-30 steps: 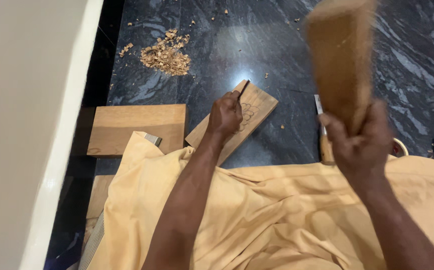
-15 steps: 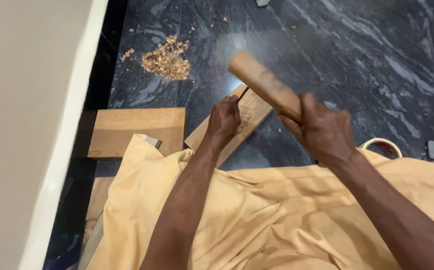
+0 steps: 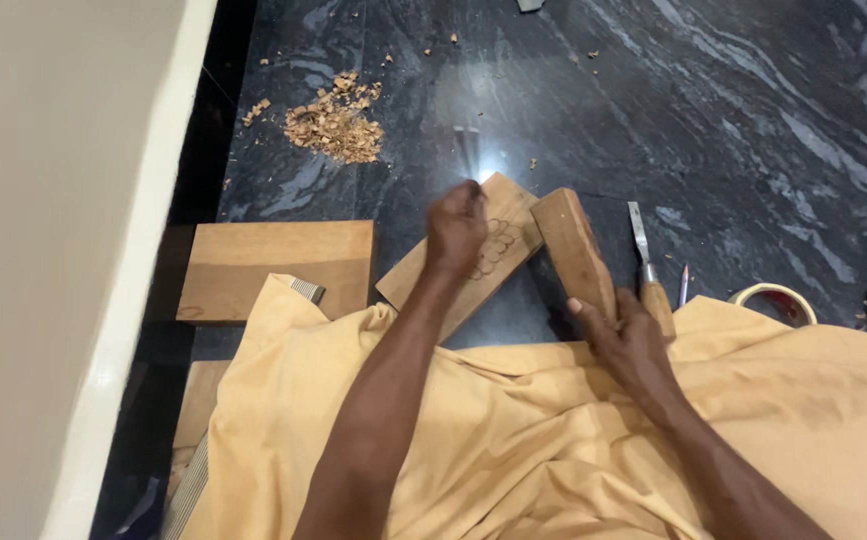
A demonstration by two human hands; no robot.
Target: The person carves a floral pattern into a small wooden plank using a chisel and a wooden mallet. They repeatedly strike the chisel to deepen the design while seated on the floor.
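Left hand [image 3: 456, 228] fisted on carved plank [image 3: 498, 240], tool hidden; plank flat on dark floor [image 3: 733, 130]. Right hand [image 3: 625, 335] wraps lower end of wooden mallet block [image 3: 573, 250], right of plank. Block likely stiff, heavy; grip low.

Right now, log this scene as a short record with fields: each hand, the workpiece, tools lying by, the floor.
left hand: closed into a fist on the carved wooden plank; whether the fingers hold a tool cannot be told
right hand: gripping a wooden mallet block, lowered beside the plank
workpiece: plank lies tilted on the floor, rounded petal pattern cut near the fist
tools lying by: chisel with wooden handle, pencil, roll of tape
floor: dark marble floor with a pile of wood chips
other: second wooden board, yellow cloth over the lap
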